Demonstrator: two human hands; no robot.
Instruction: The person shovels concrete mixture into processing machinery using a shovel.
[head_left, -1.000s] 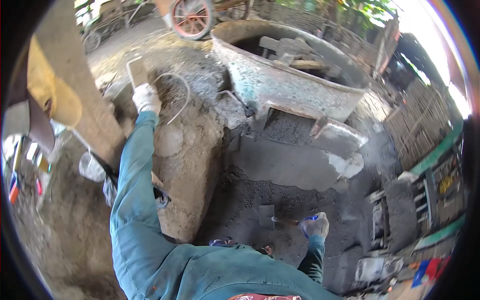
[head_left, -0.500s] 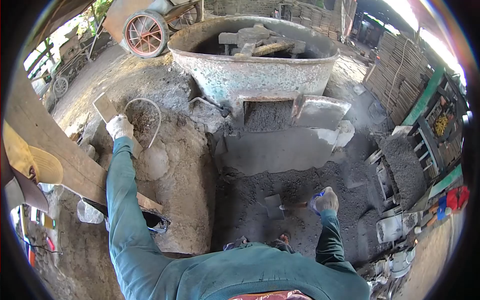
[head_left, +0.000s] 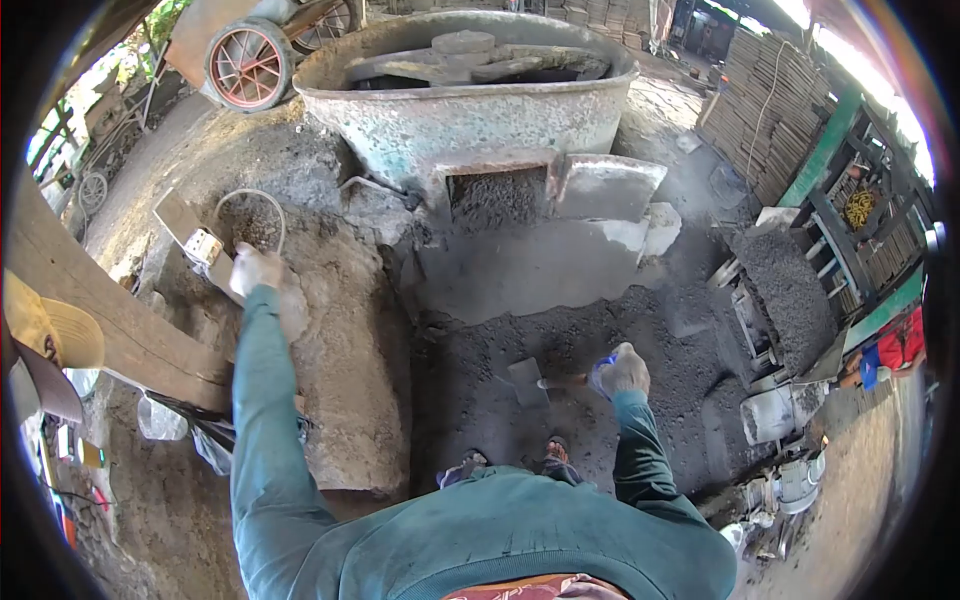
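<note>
The person's right hand (head_left: 622, 371), in a pale glove, is gripping a flat-bladed tool (head_left: 528, 384) by the end of its handle, the fingers closing around it where a patch of blue is showing. The tool's square blade is lying to the left of that hand, low over or against the dark, crumbly ground (head_left: 600, 325); which of the two, the view is not telling. The left hand (head_left: 257, 270), also gloved, is stretching out at the far end of its green sleeve (head_left: 266, 370) and hovering just beside a small pale box (head_left: 203, 247) that is sitting on a narrow board (head_left: 176, 213). That hand is blurring, so whether its fingers are spreading or closing, or touching the box, I cannot tell. A pale curved hose (head_left: 282, 215) is arching up behind it. Ahead, a large round tub (head_left: 465, 120) with worn, greenish paint is standing with thick bars (head_left: 465, 62) crossing its inside. Grey, grainy material (head_left: 497, 200) is filling the square opening low in its wall, and a metal flap (head_left: 612, 188) is standing open to the right of it. Below, a smooth grey slab (head_left: 525, 270) is sloping toward the ground. The person's feet (head_left: 557, 449) are showing just beyond the shirt's hem, nearer than the blade.
</note>
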